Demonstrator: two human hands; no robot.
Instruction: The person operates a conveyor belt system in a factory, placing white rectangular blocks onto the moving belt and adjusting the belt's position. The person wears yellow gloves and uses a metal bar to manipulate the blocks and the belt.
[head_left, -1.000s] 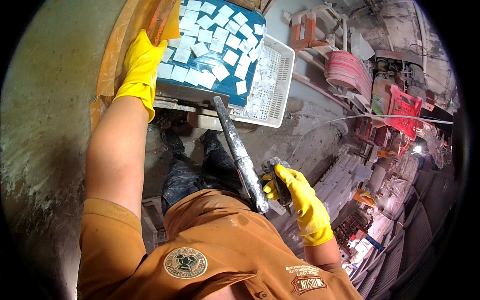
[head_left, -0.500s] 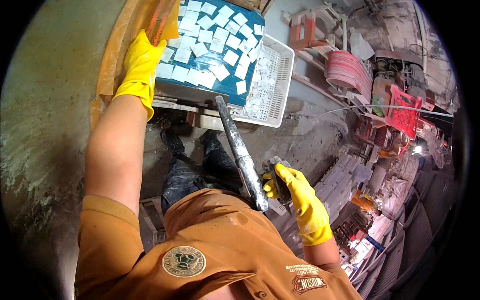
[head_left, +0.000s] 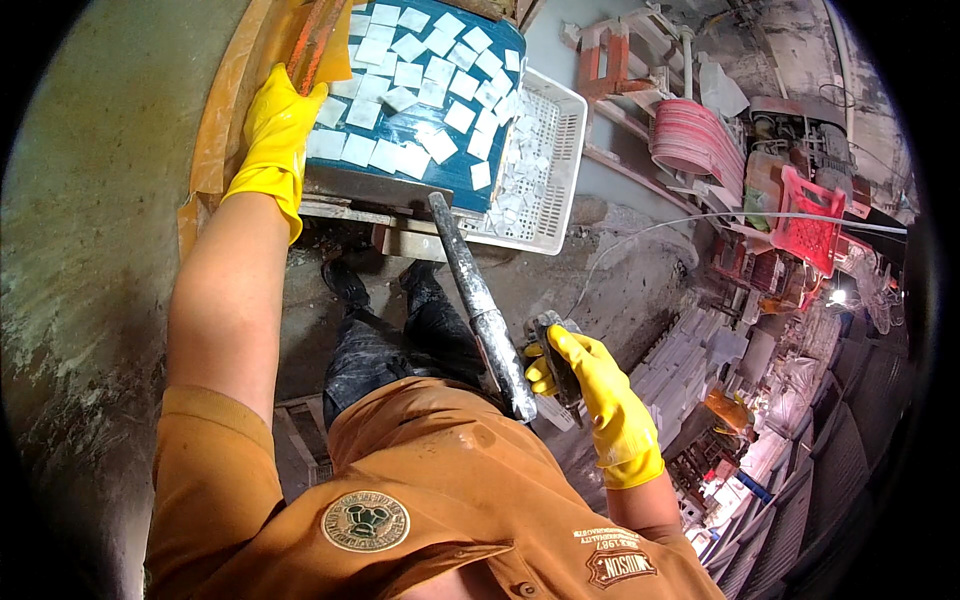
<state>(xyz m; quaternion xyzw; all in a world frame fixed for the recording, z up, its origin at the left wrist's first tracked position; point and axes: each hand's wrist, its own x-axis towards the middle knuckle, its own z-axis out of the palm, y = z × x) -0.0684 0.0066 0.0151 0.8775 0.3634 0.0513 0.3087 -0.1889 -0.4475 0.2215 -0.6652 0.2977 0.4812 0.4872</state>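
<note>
- The right hand (head_left: pixel 590 395), in a yellow rubber glove, has its fingers (head_left: pixel 545 360) curled tight around a dark flat block (head_left: pixel 556 352), held low by the person's right hip, well apart from the counter.
- Just left of that hand a long grey metal bar (head_left: pixel 480 305) slants from the counter's edge down to the person's waist; the glove is just beside its lower end, and whether they touch cannot be told.
- The left hand (head_left: pixel 275 130), also gloved in yellow, lies on the near left edge of the blue counter (head_left: pixel 440 165), fingers bent over the rim beside an orange sheet (head_left: pixel 215 130).
- The counter top carries many small white square tiles (head_left: pixel 405 75), lying loose and tilted at odd angles.
- Touching the counter's right side stands a white perforated plastic crate (head_left: pixel 560 175), holding a heap of the same white tile pieces.
- Farther right, a red crate (head_left: pixel 805 215) sits among clutter; its contents cannot be made out.
- Compared with a second ago, both hands, the bar and the tiles sit where they did; only the view has shifted slightly.
</note>
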